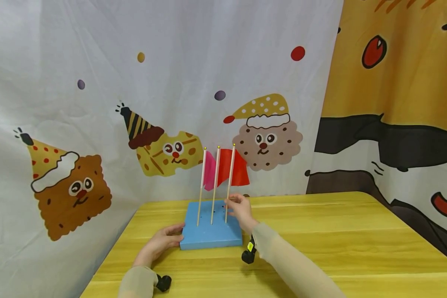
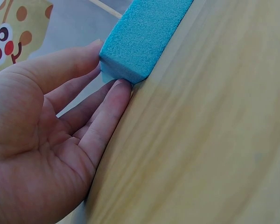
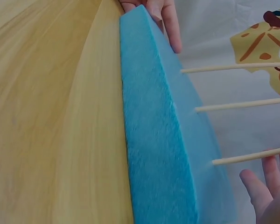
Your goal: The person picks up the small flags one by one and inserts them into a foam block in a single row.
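Observation:
A blue foam block (image 1: 211, 239) lies on the table with three thin wooden flag sticks standing in it. The left stick (image 1: 200, 198) carries a pink flag (image 1: 210, 170); the middle stick (image 1: 214, 194) and the right stick (image 1: 229, 186) carry red flags (image 1: 240, 171). My left hand (image 1: 160, 243) holds the block's left edge, its thumb and fingers at the corner in the left wrist view. Close beside the right stick is my right hand (image 1: 241, 210). Its fingers (image 3: 272, 175) are loosely spread, and the right wrist view shows no grip round the stick.
The yellow wood-grain table (image 1: 320, 231) extends to the right of the block. Behind it hangs a white cloth (image 1: 193, 49) printed with cartoon biscuits and cheese. Small dark marks (image 1: 214, 212) show on the block's top. A black wrist device (image 1: 248, 253) is on each arm.

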Motion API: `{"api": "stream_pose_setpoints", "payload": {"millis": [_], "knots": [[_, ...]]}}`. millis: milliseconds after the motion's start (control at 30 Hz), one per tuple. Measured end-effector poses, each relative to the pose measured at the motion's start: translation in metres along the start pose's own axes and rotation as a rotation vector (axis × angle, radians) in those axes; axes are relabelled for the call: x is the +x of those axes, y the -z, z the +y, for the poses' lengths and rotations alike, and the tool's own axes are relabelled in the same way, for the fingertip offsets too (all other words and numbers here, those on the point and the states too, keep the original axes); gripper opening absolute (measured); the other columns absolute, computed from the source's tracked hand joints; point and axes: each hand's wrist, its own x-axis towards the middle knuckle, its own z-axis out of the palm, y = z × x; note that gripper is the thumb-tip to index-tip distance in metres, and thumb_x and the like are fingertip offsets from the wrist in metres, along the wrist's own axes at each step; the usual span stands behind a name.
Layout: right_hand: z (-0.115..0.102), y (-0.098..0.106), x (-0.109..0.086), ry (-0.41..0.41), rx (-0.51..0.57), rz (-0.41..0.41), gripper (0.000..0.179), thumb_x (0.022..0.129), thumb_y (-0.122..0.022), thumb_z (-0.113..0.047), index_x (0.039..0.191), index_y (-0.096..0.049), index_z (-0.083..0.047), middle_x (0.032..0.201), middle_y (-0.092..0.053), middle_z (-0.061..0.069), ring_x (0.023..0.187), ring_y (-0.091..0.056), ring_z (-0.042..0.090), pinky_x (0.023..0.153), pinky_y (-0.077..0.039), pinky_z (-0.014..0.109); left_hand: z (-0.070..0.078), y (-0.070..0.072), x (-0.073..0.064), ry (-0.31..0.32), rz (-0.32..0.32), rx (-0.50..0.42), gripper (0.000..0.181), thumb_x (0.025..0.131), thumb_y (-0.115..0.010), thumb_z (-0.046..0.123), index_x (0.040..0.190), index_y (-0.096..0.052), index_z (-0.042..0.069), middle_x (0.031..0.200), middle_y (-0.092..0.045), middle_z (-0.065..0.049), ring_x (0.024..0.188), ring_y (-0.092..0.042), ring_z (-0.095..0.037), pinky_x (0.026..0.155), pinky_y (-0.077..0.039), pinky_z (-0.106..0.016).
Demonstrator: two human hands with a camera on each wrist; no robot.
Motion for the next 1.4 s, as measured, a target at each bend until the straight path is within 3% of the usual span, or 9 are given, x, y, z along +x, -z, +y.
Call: {"api": "stream_pose_setpoints", "payload": {"millis": [133,333,600,967,1400], "knots": [[0.000,0.002,-0.001,-0.006,-0.020,-0.007,0.028,0.091,-0.069,-0.012,0.114,-0.061,0.003,0.098,-0.064,0.012,0.097,-0.063,0.041,0.082,-0.055,0.049,0.000,0.002,0.000,0.008,-0.003,-0.002,0.064,0.095,-0.064,0.015,0.148,-0.034,-0.004,0.150,-0.025,-0.034,0.131,-0.040,-0.043,0.095,-0.049,-0.042],[0.001,0.008,-0.003,-0.004,-0.040,0.003,0.031,0.089,-0.072,-0.015,0.113,-0.062,0.002,0.096,-0.064,0.011,0.081,-0.065,0.022,0.081,-0.055,0.052,0.001,0.004,-0.002,0.007,-0.002,-0.002,0.063,0.095,-0.064,0.013,0.148,-0.033,-0.005,0.149,-0.025,-0.035,0.130,-0.041,-0.043,0.096,-0.049,-0.042],[0.002,0.012,-0.005,-0.024,-0.037,-0.015,0.022,0.091,-0.070,-0.014,0.105,-0.068,0.002,0.101,-0.067,0.016,0.095,-0.066,0.035,0.083,-0.054,0.052,0.000,0.004,-0.005,0.003,0.005,0.000,0.064,0.095,-0.064,0.012,0.148,-0.033,-0.006,0.149,-0.025,-0.035,0.131,-0.040,-0.044,0.095,-0.049,-0.042],[0.002,0.011,-0.002,-0.031,-0.099,-0.004,0.027,0.092,-0.069,-0.018,0.109,-0.069,0.003,0.096,-0.068,0.009,0.093,-0.066,0.036,0.078,-0.056,0.047,0.003,0.000,-0.003,0.009,-0.006,-0.006,0.064,0.096,-0.063,0.014,0.149,-0.032,-0.005,0.150,-0.024,-0.035,0.129,-0.042,-0.043,0.096,-0.049,-0.043],[0.000,0.010,-0.002,-0.012,-0.170,0.001,0.027,0.093,-0.068,-0.019,0.107,-0.068,0.003,0.095,-0.066,0.012,0.087,-0.067,0.034,0.074,-0.057,0.046,0.001,0.001,0.000,0.009,-0.012,-0.015,0.064,0.096,-0.063,0.014,0.148,-0.032,-0.005,0.150,-0.024,-0.035,0.130,-0.041,-0.043,0.096,-0.048,-0.043]]}}
